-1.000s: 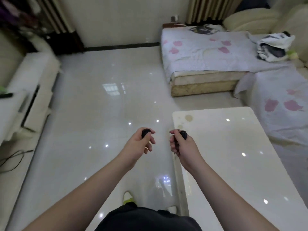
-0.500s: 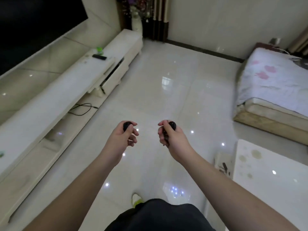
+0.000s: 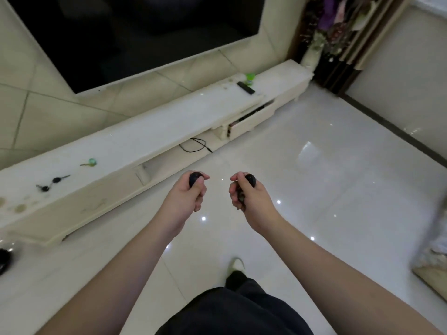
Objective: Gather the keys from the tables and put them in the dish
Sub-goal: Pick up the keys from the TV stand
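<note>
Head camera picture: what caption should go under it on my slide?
Both hands, left and right, each clutch a dark key while three more keys wait on the long white TV stand.

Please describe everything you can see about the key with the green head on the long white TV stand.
The green-headed key lies flat on the glossy white top of the TV stand, toward its left part. It has a round, translucent-looking green head and a short, thin shank pointing left. Nothing touches it except the stand. Two black-headed keys lie apart from it, further left. Finer detail is too small to tell.
</note>
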`<state>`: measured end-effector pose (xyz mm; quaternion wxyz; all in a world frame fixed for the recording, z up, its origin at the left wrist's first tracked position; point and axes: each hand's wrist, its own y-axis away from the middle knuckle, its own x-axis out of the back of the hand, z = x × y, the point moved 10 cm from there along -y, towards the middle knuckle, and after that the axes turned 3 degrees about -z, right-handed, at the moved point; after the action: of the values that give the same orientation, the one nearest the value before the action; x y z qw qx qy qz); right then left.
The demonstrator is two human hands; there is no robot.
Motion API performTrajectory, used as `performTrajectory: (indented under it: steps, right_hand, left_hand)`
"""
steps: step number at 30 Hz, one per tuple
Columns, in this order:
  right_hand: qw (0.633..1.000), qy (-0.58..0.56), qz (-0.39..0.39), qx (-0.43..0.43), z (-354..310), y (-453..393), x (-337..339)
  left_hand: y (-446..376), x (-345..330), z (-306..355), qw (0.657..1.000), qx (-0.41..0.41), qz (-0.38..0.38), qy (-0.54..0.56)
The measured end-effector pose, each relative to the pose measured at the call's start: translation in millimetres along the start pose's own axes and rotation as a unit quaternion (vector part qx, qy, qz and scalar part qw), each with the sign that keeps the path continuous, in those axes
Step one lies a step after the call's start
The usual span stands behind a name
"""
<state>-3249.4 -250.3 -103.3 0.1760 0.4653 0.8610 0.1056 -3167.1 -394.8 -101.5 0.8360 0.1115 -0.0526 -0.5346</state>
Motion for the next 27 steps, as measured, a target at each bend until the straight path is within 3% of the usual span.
performTrajectory:
  steps: [14, 27]
  right_hand:
    - [0.974, 0.060, -0.212, -0.052, -22, -179, -148]
    - [0.920, 0.115, -0.357, -0.115, 22, -225, -332]
  left_hand:
    - [-72, 152, 29, 0.973, 0.034, 0.227, -0.030]
    - [-37, 297, -2, 0.924, 0.062, 0.374, 0.048]
